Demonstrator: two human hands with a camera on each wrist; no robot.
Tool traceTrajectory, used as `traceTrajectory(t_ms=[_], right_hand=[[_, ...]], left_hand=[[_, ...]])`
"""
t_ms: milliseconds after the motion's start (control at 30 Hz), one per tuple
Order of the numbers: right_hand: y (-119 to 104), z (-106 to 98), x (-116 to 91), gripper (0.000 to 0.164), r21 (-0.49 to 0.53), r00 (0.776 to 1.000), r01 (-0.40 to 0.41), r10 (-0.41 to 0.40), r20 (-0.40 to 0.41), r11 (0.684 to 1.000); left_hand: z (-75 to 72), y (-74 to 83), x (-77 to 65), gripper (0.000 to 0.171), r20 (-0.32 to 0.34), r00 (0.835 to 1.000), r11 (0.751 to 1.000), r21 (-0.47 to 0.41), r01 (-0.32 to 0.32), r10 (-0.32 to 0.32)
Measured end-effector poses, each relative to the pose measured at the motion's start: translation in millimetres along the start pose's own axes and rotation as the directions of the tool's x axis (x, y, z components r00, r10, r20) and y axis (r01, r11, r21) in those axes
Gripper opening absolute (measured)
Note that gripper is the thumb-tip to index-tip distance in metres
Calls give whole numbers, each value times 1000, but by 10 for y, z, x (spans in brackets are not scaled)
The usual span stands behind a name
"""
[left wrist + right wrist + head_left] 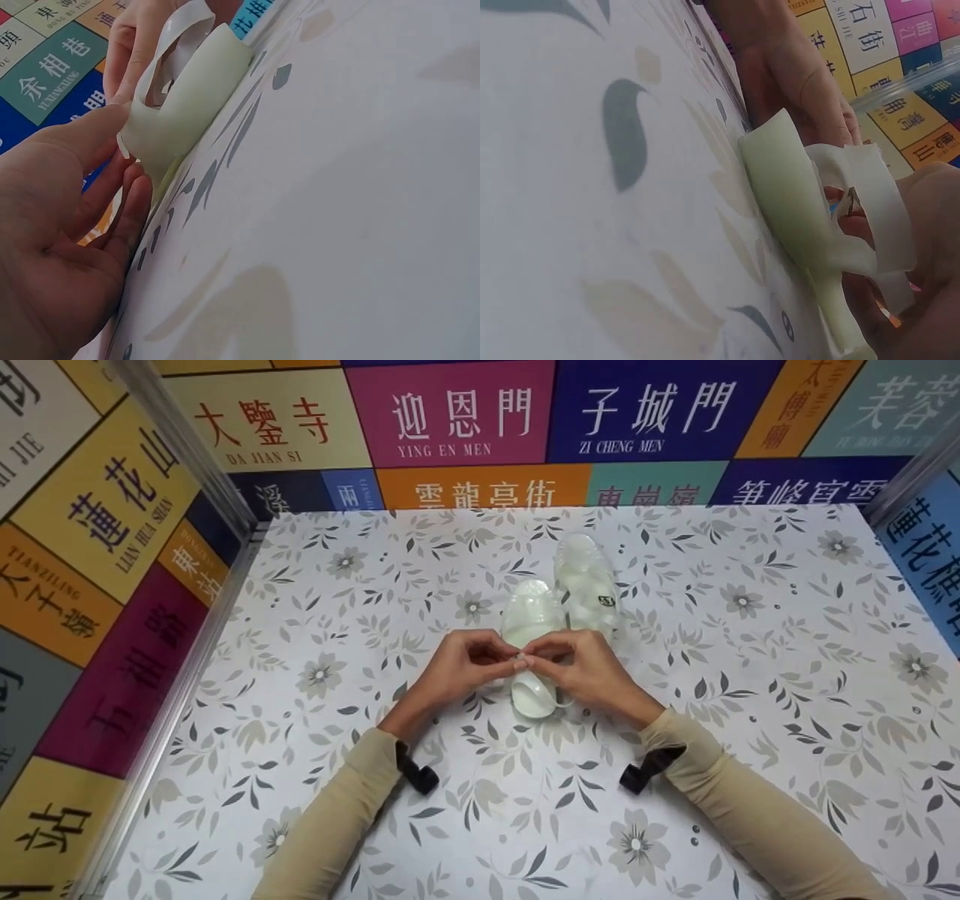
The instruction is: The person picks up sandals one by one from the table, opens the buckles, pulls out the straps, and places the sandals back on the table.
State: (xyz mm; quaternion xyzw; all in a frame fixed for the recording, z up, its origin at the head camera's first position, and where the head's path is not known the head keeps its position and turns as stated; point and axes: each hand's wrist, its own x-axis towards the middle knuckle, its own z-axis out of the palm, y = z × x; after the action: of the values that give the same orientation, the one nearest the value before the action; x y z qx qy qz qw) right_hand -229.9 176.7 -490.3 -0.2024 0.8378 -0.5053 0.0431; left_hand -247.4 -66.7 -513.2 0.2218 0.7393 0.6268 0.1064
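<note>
A pale greenish-white sandal point(534, 607) stands on the table with its heel toward me. My left hand point(469, 660) and right hand point(585, 667) meet over its middle, thumbs and forefingers pinching at the strap, fingertips nearly touching. What exactly lies between the fingertips is too small to tell. In the right wrist view the strap point(885, 202) loops up beside the sole, and a small brownish piece shows within the loop. The left wrist view has the thick heel point(191, 97) close to my left fingers. Beyond my right hand lies the matching sandal point(585, 577), with a small dark mark.
The table point(322, 780) wears a white cover printed with grey leaves and flowers. Colourful panels with Chinese lettering point(457, 416) rise at the back and both sides. Dark bands with small black devices point(424, 780) sit at both wrists.
</note>
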Motion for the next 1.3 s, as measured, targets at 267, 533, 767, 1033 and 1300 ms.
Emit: traceTrajectory(t_ms=[267, 533, 767, 1033, 1300], right_hand=[[21, 2, 3, 15, 15, 997, 18, -19, 77, 1000], [75, -28, 19, 10, 44, 989, 43, -49, 138, 998], [80, -47, 21, 16, 97, 992, -28, 16, 128, 995], [65, -31, 14, 20, 84, 997, -56, 51, 64, 995], [83, -92, 32, 14, 94, 988, -53, 38, 146, 994]], left_hand=[[0, 16, -3, 18, 50, 998, 998, 45, -34, 32], [-19, 9, -6, 15, 78, 994, 990, 115, -88, 79], [-8, 9, 6, 14, 59, 995, 988, 124, -88, 82], [27, 26, 27, 16, 48, 995, 986, 133, -96, 90], [5, 27, 20, 15, 77, 993, 984, 148, -99, 89]])
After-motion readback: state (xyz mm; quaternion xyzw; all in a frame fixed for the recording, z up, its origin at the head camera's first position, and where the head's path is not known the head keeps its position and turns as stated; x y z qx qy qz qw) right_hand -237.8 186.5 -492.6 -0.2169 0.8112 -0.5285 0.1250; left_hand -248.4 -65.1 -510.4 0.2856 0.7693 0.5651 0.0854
